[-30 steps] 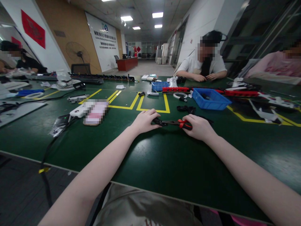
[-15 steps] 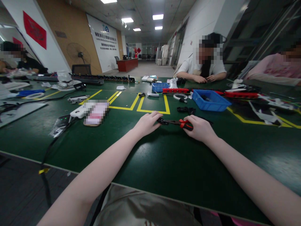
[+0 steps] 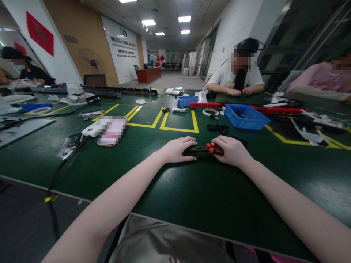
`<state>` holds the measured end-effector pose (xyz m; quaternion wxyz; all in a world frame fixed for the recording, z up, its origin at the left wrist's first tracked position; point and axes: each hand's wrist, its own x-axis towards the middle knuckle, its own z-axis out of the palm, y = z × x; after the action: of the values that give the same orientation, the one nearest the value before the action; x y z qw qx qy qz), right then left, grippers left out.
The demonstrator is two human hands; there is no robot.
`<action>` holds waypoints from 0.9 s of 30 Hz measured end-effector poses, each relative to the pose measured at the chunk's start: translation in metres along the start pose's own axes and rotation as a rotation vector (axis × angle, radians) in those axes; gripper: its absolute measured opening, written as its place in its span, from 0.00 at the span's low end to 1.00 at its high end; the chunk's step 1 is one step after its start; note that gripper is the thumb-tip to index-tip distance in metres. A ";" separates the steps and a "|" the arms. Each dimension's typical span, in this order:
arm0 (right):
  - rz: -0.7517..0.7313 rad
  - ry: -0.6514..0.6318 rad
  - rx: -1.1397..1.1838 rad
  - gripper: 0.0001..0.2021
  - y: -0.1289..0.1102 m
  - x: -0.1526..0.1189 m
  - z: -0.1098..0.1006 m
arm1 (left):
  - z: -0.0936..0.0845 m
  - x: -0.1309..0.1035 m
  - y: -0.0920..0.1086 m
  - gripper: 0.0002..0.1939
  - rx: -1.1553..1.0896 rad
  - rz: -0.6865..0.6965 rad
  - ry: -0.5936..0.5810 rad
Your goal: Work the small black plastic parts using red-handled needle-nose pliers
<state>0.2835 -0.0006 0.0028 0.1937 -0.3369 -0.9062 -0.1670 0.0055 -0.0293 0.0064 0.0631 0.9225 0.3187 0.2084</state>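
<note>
Red-and-black pliers [image 3: 210,148] lie across the middle of the view, low over the green table [image 3: 192,197], jaws pointing left. My right hand [image 3: 231,150] is wrapped round their handles. The jaws reach a small black part [image 3: 189,151] at my left hand [image 3: 179,150]. My left hand's thumb and fingers are apart around that part, which is partly hidden by the hand and is dark against the table. Just behind my right hand lies a dark cable bundle [image 3: 217,128].
A blue bin [image 3: 246,122] stands behind on the right, a smaller blue tray [image 3: 187,101] farther back. A phone [image 3: 112,132] and white power bank [image 3: 92,128] lie left, near a black cable [image 3: 59,168]. One person [image 3: 236,78] sits opposite; others sit at both sides.
Both hands and the pliers have come slightly nearer to me. The fingers of my left hand have spread from their pinch on the black part, and the red handles have turned a little.
</note>
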 end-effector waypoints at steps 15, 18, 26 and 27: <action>0.027 0.024 -0.064 0.14 -0.002 0.001 -0.001 | 0.001 0.002 0.000 0.24 0.207 -0.018 0.104; 0.041 0.027 -0.080 0.14 -0.002 0.001 -0.002 | 0.000 0.001 -0.002 0.23 0.220 -0.019 0.119; 0.076 0.010 -0.079 0.14 -0.002 0.000 -0.003 | -0.004 0.002 -0.002 0.19 0.257 -0.084 0.107; 0.085 0.009 -0.081 0.14 -0.003 0.000 -0.003 | -0.004 0.002 -0.002 0.19 0.260 -0.092 0.100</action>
<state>0.2825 -0.0037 0.0054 0.1907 -0.3818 -0.8827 -0.1969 0.0040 -0.0264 0.0101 -0.0634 0.8958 0.3878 0.2077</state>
